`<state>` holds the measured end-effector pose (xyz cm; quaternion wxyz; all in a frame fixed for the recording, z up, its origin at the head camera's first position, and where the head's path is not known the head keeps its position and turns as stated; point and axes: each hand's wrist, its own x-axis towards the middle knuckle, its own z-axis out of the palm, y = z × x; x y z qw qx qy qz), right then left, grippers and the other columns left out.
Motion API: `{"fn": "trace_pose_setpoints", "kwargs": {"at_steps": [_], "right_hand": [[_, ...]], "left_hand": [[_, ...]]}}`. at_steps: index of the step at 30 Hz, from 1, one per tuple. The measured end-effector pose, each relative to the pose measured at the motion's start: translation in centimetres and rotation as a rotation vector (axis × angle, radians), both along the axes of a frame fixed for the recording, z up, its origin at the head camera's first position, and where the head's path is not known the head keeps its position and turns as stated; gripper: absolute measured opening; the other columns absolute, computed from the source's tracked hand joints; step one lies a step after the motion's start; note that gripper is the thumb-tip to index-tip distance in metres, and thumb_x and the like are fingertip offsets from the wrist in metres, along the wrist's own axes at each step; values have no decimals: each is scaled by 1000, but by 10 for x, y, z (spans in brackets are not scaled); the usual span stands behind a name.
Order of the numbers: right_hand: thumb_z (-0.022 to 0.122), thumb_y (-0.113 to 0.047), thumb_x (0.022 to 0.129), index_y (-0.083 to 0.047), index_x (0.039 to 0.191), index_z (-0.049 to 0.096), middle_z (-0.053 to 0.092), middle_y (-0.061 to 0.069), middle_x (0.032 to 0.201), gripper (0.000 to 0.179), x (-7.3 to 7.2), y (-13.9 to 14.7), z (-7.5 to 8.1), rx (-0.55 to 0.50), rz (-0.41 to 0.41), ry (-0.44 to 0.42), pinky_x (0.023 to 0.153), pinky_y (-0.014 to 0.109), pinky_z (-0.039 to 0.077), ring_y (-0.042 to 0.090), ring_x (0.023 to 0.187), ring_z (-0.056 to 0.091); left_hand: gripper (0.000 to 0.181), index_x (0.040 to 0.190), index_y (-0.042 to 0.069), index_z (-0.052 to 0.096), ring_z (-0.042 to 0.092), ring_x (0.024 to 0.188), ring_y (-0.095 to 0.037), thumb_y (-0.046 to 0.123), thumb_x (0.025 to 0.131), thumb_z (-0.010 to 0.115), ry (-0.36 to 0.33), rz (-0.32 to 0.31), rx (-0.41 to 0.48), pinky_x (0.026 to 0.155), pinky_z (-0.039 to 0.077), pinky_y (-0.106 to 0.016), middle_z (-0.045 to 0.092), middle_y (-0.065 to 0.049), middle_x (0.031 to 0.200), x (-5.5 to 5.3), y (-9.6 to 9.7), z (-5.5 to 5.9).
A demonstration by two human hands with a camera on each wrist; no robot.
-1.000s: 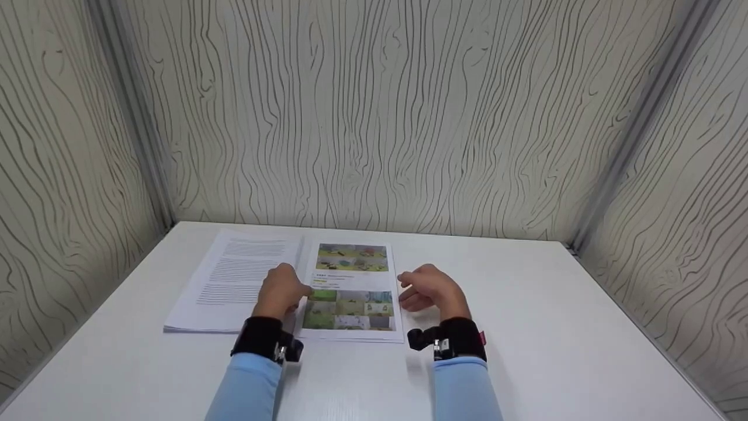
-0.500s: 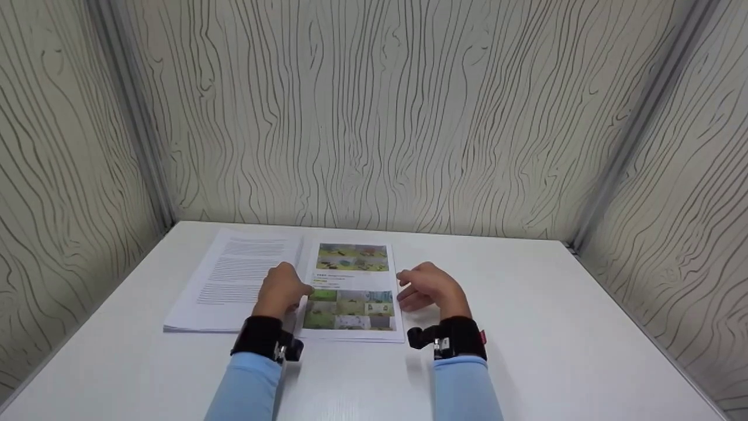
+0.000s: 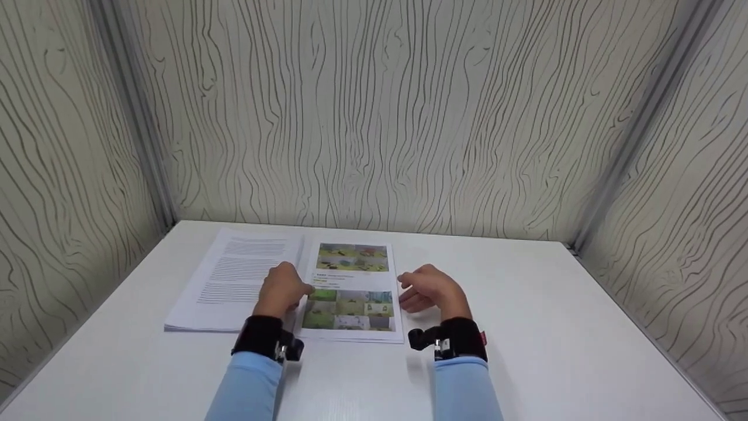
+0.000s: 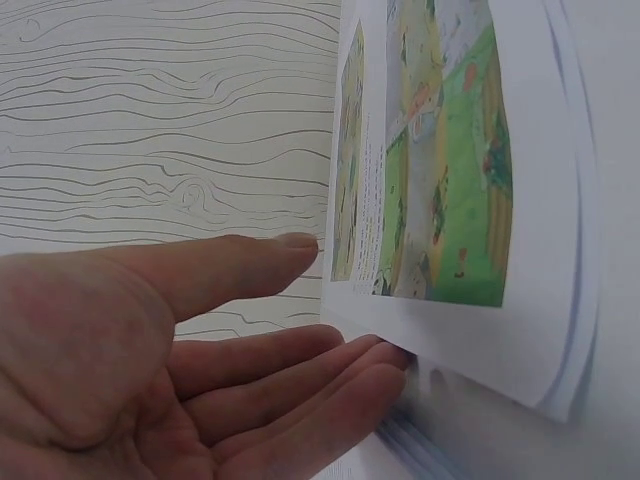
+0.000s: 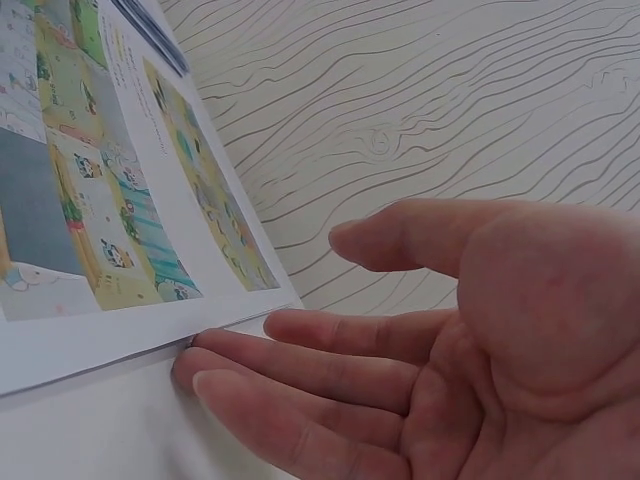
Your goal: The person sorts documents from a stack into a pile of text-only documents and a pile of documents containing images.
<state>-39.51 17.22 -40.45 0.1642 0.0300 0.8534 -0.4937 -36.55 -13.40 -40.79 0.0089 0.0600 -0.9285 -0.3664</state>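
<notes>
A small stack of printed sheets (image 3: pixel 350 280) with colour pictures lies flat on the white table, between the two hands. My left hand (image 3: pixel 283 291) stands at the stack's left edge; in the left wrist view its fingertips (image 4: pixel 385 352) meet the paper's edge and the thumb is held apart above. On the opposite side my right hand (image 3: pixel 431 289) has its fingertips at the right edge, fingers loosely extended, thumb raised. Neither hand grips the paper. A thicker stack of text pages (image 3: pixel 239 275) lies just left, partly hidden behind the left hand.
The white table (image 3: pixel 555 327) ends at a wood-grain patterned back panel (image 3: pixel 362 117), with similar panels at both sides. Black wrist straps with small cameras are worn on both arms, over light blue sleeves (image 3: pixel 245 386).
</notes>
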Motion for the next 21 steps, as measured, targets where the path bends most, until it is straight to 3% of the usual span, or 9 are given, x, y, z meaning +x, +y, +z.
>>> {"fn": "trace_pose_setpoints", "kwargs": {"at_steps": [3, 5, 7, 10, 13, 17, 21], "right_hand": [[57, -28, 108, 9, 138, 64, 79, 28, 122, 49, 2, 1, 2, 34, 7, 11, 82, 35, 68, 28, 99, 83], [57, -29, 107, 9, 139, 63, 79, 27, 123, 49, 3, 2, 6, 52, 22, 33, 86, 37, 68, 30, 104, 82], [58, -29, 108, 8, 140, 63, 78, 26, 126, 49, 5, 2, 12, 52, 32, 69, 92, 39, 67, 33, 110, 80], [57, -29, 109, 6, 139, 64, 78, 25, 127, 47, 6, 0, 23, 32, 46, 160, 100, 42, 64, 35, 118, 78], [57, -30, 110, 4, 136, 68, 78, 22, 127, 43, 10, -4, 38, -1, 71, 270, 105, 45, 61, 34, 120, 77], [59, -28, 110, -1, 134, 70, 78, 18, 124, 38, 19, -14, 59, -54, 96, 382, 105, 44, 59, 29, 116, 75], [62, -23, 110, -5, 125, 73, 78, 12, 115, 26, 32, -38, 76, -97, 92, 474, 98, 40, 58, 25, 108, 73]], "left_hand": [[22, 79, -1, 70, 61, 56, -18, 13, 92, 80, 23, -8, 0, 55, 50, -30, 65, -6, 66, -1, -2, 3], [23, 94, -7, 75, 70, 64, -23, 15, 94, 78, 39, -23, 10, 62, 56, -34, 74, -15, 79, -1, -7, 6], [33, 113, -11, 75, 77, 80, -31, 17, 97, 76, 51, -33, 29, 73, 62, -40, 79, -23, 100, 0, -12, 13], [43, 130, -11, 70, 77, 107, -41, 22, 101, 73, 75, -44, 36, 91, 63, -50, 76, -29, 124, 5, -25, 29], [45, 132, -8, 70, 72, 119, -44, 25, 102, 72, 141, -58, 19, 100, 59, -56, 73, -29, 131, 13, -46, 45], [45, 136, -5, 68, 71, 123, -45, 27, 104, 70, 232, -82, -1, 101, 58, -58, 74, -29, 132, 28, -78, 63], [39, 132, -1, 70, 70, 126, -45, 27, 106, 68, 307, -43, -1, 103, 57, -60, 74, -27, 133, 41, -108, 69]]}}
